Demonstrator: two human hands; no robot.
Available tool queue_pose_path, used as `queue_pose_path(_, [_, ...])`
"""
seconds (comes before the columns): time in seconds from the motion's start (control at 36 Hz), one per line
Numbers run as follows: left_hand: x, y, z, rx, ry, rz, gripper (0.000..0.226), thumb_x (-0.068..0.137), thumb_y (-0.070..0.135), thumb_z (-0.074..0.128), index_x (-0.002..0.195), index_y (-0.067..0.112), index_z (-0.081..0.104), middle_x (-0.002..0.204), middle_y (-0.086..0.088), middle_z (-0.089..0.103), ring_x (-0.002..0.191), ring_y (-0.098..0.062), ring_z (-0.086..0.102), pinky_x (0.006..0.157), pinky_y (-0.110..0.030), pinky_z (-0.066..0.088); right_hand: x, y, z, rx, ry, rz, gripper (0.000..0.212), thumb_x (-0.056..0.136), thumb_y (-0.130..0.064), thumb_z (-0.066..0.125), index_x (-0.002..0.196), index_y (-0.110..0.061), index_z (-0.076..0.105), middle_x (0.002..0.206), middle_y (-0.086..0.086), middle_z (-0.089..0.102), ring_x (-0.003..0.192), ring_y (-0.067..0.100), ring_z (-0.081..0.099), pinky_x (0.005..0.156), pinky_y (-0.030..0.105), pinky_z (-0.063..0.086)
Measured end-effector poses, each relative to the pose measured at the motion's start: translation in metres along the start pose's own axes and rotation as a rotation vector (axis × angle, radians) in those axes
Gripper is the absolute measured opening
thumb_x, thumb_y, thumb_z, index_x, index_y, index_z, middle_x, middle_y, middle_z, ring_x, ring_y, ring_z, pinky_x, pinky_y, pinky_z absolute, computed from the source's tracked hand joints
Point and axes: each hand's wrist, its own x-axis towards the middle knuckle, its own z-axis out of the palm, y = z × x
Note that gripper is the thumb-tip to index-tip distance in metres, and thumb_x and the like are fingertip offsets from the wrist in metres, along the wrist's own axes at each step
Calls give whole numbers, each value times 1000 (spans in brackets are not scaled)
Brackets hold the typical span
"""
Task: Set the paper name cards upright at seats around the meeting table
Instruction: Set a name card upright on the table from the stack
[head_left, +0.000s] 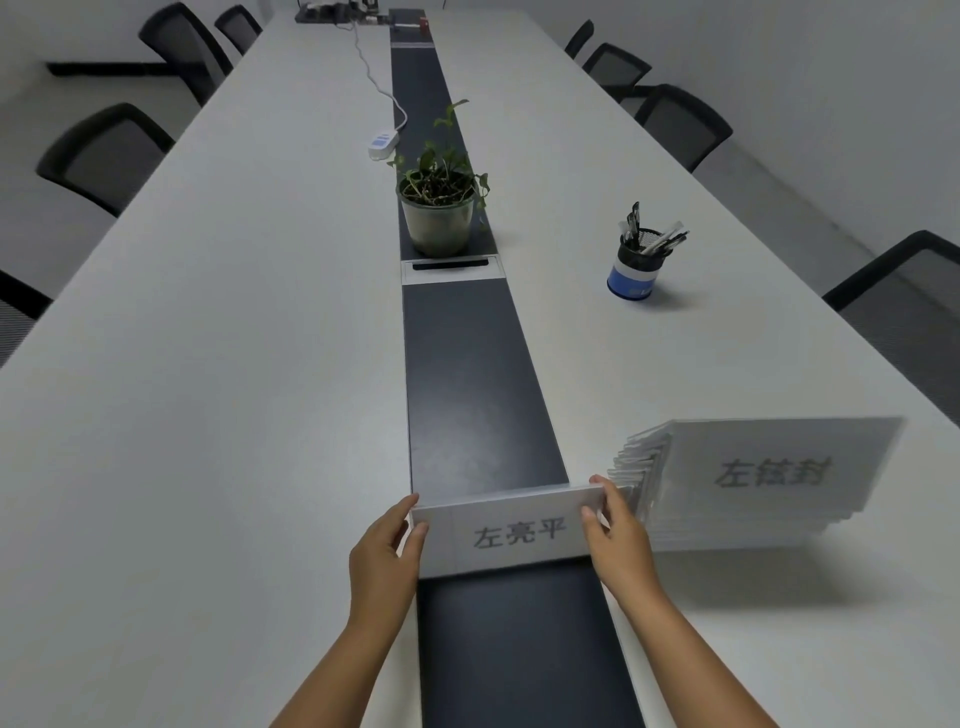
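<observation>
Long white table (234, 338) (dark centre strip), potted plant (439, 208), pen cup (636, 265), power strip (383, 144), stacked name cards (753, 483)

Name card (511, 530) between both hands

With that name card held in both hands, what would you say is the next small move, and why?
Probably carry the name card off the dark centre strip and stand it at a seat. The left hand and right hand pinch its ends, and the stack of cards beside it waits.
</observation>
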Motion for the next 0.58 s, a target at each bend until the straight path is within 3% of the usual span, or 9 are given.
queue_pose_path(0.17, [-3, 2, -4, 27, -40, -16, 52, 84, 17, 58, 132, 19, 39, 139, -6, 45, 126, -26, 44, 103, -37, 37, -6, -5, -5, -59, -53, 6, 57, 90, -15, 46, 140, -13, 20, 145, 12, 36, 131, 27, 37, 107, 35, 30])
queue_pose_path(0.22, [-8, 3, -5, 49, -46, -21, 61, 82, 21, 60, 136, 23, 30, 145, -4, 36, 131, -27, 38, 106, -43, 34, -15, -8, -11, -109, -50, -10, 62, 89, -16, 49, 141, -13, 16, 146, 11, 34, 132, 27, 35, 105, 31, 30])
queue_pose_path(0.28, [-17, 4, -6, 91, -30, 6, 64, 82, 21, 59, 137, 23, 27, 147, -3, 31, 133, -27, 34, 107, -45, 31, -30, -11, -19, -140, -52, -64, 61, 88, -15, 51, 140, -14, 20, 141, 10, 40, 128, 25, 41, 98, 25, 33])
queue_pose_path(0.36, [-40, 1, -4, 151, 19, 80, 59, 82, 13, 58, 135, 17, 33, 145, -5, 35, 133, -24, 33, 107, -44, 31, -56, -7, -34, -127, -24, -86, 55, 86, -15, 54, 136, -16, 30, 139, 4, 43, 128, 19, 41, 101, 23, 30])
queue_pose_path(0.42, [-55, -2, 3, 164, 44, 154, 53, 80, 9, 62, 129, 12, 42, 139, -9, 43, 127, -16, 38, 105, -34, 32, -68, 4, -47, -90, 29, -60, 50, 85, -13, 55, 132, -14, 39, 135, 5, 49, 123, 18, 45, 100, 22, 31])
queue_pose_path(0.5, [-70, -1, 22, 151, 16, 232, 50, 74, 32, 57, 118, 8, 53, 121, -6, 53, 111, -11, 44, 96, -4, 30, -77, 23, -73, -34, 141, -3, 44, 85, -10, 55, 127, -11, 45, 131, 9, 53, 119, 21, 48, 98, 26, 35])
queue_pose_path(0.53, [-74, 2, 32, 134, -10, 251, 48, 74, 33, 56, 116, 11, 54, 118, -4, 54, 108, -12, 48, 93, 0, 31, -77, 29, -83, -20, 189, 10, 42, 86, -11, 54, 127, -10, 46, 130, 10, 53, 119, 22, 49, 97, 27, 36])
queue_pose_path(0.58, [-77, 15, 52, 71, -116, 266, 39, 78, 17, 63, 115, 25, 52, 119, 4, 53, 107, -11, 54, 87, -2, 36, -71, 39, -105, 24, 289, 31, 39, 87, -12, 52, 126, -10, 46, 130, 10, 53, 119, 24, 48, 95, 28, 36])
